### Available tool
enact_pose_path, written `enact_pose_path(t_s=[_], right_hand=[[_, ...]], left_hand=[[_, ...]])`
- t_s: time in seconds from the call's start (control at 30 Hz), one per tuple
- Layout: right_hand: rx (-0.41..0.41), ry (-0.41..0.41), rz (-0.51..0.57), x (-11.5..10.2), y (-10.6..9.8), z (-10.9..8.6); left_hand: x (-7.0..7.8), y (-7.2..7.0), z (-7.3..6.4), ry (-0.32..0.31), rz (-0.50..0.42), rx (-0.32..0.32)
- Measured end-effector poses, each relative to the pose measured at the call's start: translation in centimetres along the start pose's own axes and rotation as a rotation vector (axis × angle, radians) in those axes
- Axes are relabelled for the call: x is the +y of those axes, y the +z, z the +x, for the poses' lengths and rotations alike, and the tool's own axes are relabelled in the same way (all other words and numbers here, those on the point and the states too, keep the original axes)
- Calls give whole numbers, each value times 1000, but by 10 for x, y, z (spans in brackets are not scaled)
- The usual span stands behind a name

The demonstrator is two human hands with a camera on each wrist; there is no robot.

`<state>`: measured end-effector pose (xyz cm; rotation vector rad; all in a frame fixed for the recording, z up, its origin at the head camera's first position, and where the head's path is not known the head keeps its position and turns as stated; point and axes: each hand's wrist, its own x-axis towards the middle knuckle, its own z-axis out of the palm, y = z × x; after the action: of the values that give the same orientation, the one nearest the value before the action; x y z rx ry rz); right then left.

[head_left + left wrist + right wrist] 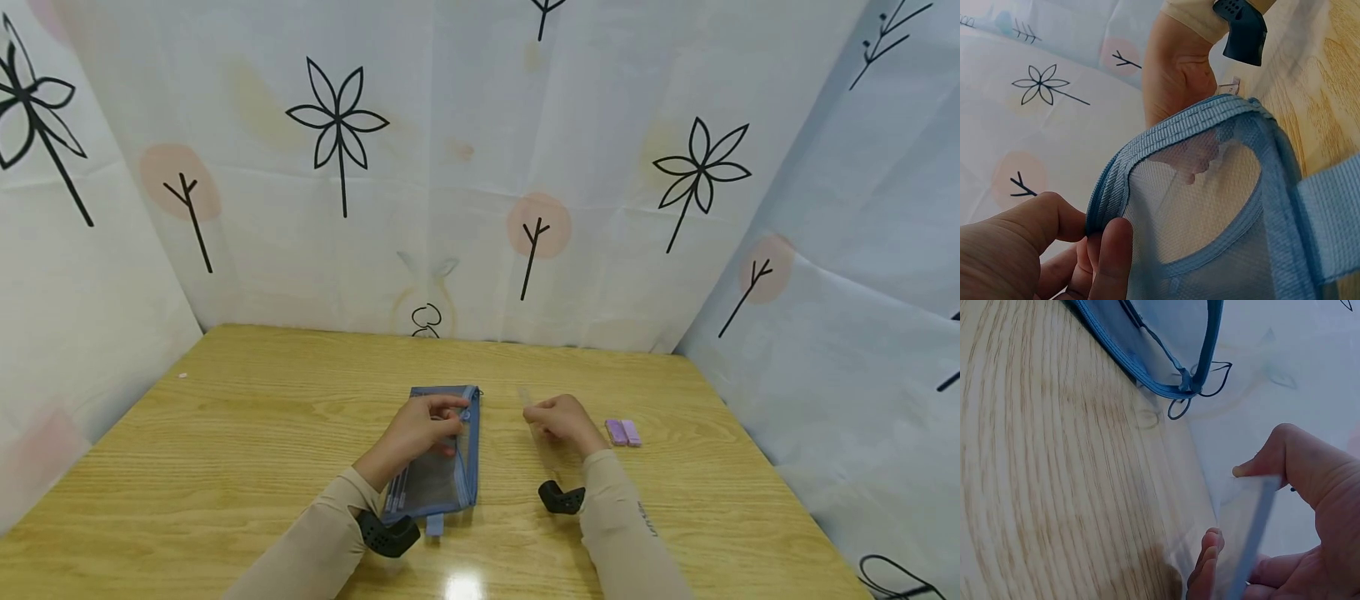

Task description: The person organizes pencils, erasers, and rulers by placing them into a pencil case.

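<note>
A blue mesh zipper pouch (442,504) lies on the table, its zipper side lifted and its mouth parted. My left hand (420,433) pinches the zippered edge of the pouch (1172,128) between thumb and fingers (1113,256). To the right of the pouch, my right hand (562,421) grips a thin clear plastic strip (1244,531) between thumb and fingers. The strip is see-through and blurred, and I see no markings on it. Some slim pale items (397,492) show through the mesh at the pouch's lower left.
Two small purple blocks (622,432) lie side by side just right of my right hand. A tiny white scrap (182,375) is near the table's far left edge. Printed white cloth (450,167) hangs behind the wooden table (262,433) and along both sides.
</note>
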<state>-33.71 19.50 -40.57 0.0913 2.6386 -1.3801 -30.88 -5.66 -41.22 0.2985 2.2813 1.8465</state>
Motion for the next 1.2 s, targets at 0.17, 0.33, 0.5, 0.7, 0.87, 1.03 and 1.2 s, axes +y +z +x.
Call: enact_pose_path(t_s=[0.17, 0.33, 0.5, 0.7, 0.87, 1.03, 1.2], right_hand=[[10, -14, -26, -3, 5, -2], [29, -11, -32, -7, 10, -4], [31, -13, -48, -11, 14, -5], [7, -26, -50, -14, 17, -8], [-20, -20, -65, -19, 19, -10], [-56, -21, -51, -24, 22, -13], [-63, -34, -60, -26, 26, -14]], left_hand=[[1, 0, 0, -10, 1, 6], [2, 1, 0, -14, 5, 6], [2, 0, 0, -18, 2, 4], [2, 0, 0, -20, 3, 5], [2, 0, 0, -19, 5, 7], [1, 0, 1, -19, 2, 7], [1, 0, 1, -15, 3, 5]])
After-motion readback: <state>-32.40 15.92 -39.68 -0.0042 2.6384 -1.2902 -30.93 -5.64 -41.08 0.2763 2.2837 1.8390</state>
